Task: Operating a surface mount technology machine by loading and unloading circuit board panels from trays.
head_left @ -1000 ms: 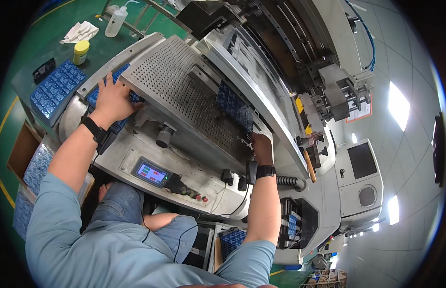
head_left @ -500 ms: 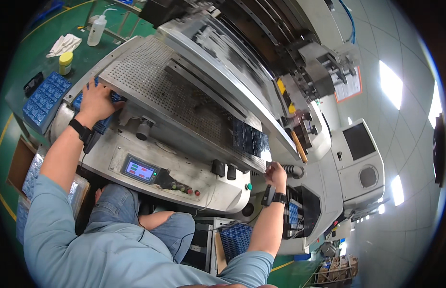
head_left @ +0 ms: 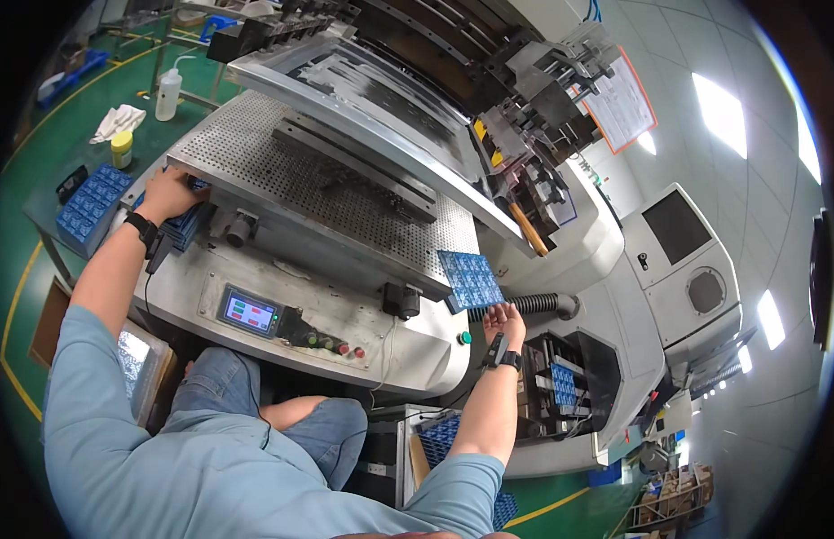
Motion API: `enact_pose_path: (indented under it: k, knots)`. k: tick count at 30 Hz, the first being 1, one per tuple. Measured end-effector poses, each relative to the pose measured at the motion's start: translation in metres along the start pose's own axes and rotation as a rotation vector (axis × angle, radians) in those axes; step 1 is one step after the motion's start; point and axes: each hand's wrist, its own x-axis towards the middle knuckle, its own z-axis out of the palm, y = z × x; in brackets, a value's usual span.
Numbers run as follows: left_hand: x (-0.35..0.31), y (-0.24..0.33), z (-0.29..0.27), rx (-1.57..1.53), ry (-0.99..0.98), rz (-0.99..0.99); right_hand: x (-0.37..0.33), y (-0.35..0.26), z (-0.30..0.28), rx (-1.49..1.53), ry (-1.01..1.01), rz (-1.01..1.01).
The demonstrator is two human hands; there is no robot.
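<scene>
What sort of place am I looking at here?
Most likely a factory workshop, perhaps a printing area: a framed screen tilts over a machine's perforated metal bed, and blue patterned sheets lie stacked at the left.

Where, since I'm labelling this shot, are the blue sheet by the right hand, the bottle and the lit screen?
Blue sheet (head_left: 471, 280): head view, middle of face.
Bottle (head_left: 168, 97): head view, middle of body.
Lit screen (head_left: 249, 312): head view, middle of display.
</scene>
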Motion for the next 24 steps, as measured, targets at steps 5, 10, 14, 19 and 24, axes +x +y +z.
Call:
enact_pose_path:
  k: [5, 10, 14, 19, 24]
  knots:
    - [0.006, -0.018, -0.003, 0.022, -0.061, -0.021, -0.011, -0.006, 0.000, -0.105, 0.086, -0.088]
    - [0.008, -0.051, 0.013, 0.081, 0.182, 0.009, -0.051, -0.017, -0.015, -0.241, 0.007, -0.265]
    - [0.012, -0.078, 0.001, 0.012, 0.029, -0.029, -0.099, -0.027, -0.022, -0.472, -0.034, -0.444]
    - [0.014, -0.119, -0.015, -0.160, 0.013, -0.066, -0.144, -0.022, -0.005, -0.611, -0.194, -0.527]
    - [0.029, -0.113, -0.042, -0.507, 0.349, 0.000, -0.158, -0.008, 0.043, -0.821, -0.318, -0.639]
